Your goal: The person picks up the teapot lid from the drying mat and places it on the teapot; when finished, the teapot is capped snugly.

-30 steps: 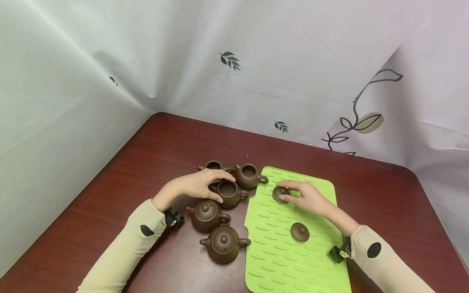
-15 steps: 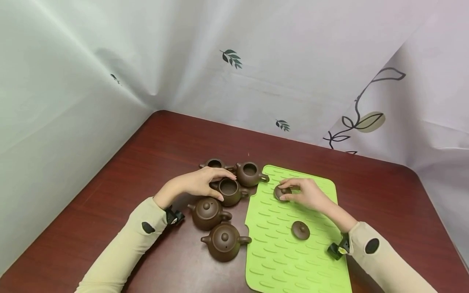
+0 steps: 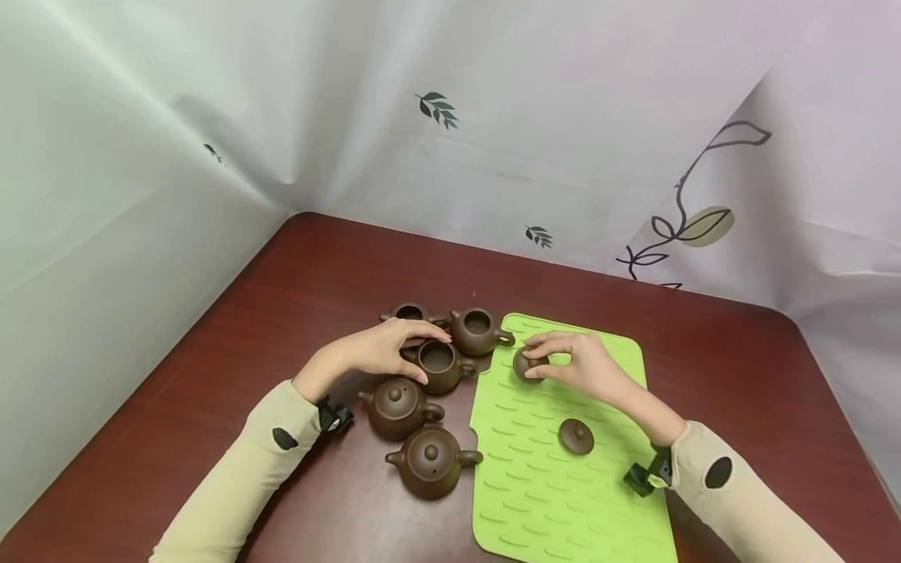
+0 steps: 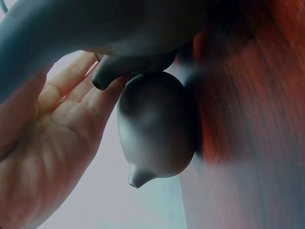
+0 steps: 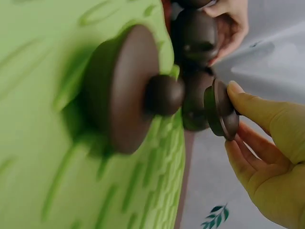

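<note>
My left hand [image 3: 383, 349] holds a small brown lidless teapot [image 3: 438, 366] from its spout side, thumb and fingers on either side of the body. In the left wrist view, a blurred teapot [image 4: 109, 24] fills the top and partly hides the hand's fingers. My right hand [image 3: 586, 367] pinches a brown teapot lid [image 3: 529, 365] by its edge. The right wrist view shows this lid [image 5: 223, 109] tilted between thumb and fingers, raised off the green mat [image 3: 535, 485]. Another lid [image 3: 576, 436] lies on the mat, knob up, below the right hand.
Two lidded teapots, a nearer one [image 3: 431, 463] and one [image 3: 396, 408] behind it, stand left of the mat. Two lidless teapots, a right one [image 3: 476, 331] and a left one [image 3: 410, 313], stand farther back. White curtains [image 3: 493, 156] enclose the dark red table [image 3: 338, 266].
The right hand has lifted the lid and carried it slightly left toward the teapots. The left hand stays at the same lidless teapot.
</note>
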Available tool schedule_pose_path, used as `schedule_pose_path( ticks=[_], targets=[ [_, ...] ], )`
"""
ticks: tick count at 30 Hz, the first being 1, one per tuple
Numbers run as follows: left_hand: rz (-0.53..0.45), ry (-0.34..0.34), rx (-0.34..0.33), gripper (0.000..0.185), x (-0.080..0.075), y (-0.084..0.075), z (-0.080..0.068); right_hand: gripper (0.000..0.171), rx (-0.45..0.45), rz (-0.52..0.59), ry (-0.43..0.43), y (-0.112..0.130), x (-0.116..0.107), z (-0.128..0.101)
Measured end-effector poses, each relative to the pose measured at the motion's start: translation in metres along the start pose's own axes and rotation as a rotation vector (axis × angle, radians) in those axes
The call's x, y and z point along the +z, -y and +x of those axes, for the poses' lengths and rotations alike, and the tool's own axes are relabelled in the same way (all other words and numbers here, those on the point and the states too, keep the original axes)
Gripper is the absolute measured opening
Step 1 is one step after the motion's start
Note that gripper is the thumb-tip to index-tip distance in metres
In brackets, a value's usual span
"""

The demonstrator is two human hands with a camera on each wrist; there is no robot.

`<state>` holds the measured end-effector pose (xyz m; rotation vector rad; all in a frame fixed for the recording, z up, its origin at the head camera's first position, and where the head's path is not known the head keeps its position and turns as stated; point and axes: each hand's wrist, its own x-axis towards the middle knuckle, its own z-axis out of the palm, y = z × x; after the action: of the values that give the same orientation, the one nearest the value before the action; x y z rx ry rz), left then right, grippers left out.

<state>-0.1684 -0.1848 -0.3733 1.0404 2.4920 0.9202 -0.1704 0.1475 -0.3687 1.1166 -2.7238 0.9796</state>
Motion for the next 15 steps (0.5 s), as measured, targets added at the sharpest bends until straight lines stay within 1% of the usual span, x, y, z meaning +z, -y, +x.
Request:
schedule_pose_path(
  ticks=[3,11,15],
  targets=[
    [-0.003,-0.004,-0.007,0.060,-0.001,0.000,0.001,0.024,-0.016,0.009,-0.002,0.008,-0.001,0.005],
    [-0.017,0.010,-0.033,0.060,-0.002,0.000,-0.001,0.023,0.015,0.091,0.017,0.030,0.007,0.022],
    [-0.011,0.019,-0.035,0.060,-0.002,-0.001,0.001,0.023,0.013,0.126,0.042,0.040,0.011,0.032]
  ],
)
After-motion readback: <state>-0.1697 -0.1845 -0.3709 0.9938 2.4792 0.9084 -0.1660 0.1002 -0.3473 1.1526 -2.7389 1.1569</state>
